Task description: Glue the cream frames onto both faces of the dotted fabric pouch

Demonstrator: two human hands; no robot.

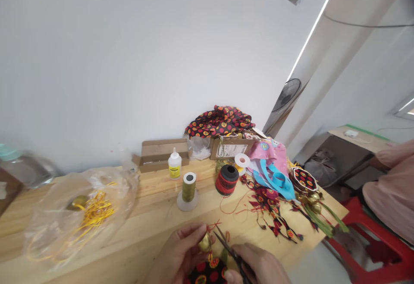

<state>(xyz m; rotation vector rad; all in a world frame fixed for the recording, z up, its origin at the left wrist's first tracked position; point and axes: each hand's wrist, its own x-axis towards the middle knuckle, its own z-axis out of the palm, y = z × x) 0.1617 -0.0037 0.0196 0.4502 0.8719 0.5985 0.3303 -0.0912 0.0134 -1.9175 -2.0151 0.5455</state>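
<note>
Bell (204, 244), gold and round, is held at the near side of the tabletop (152, 215) by the pinched fingers of the left hand (181, 245). Scissors (226, 245) are held by the right hand (260, 264), with their tips near red thread (216, 223) by the bell's top. Spotted cloth (210, 275) is seen just below. The bell is likely light, hard and a bit slippery, so it is best gripped round its sides; the cloth is likely soft and floppy. Farther off, one glue bottle (175, 167), one green thread spool (188, 191), one red cord spool (227, 180) and two cardboard boxes (164, 151) are counted. The bunched gold bells (315, 204) at the right cannot be counted.
</note>
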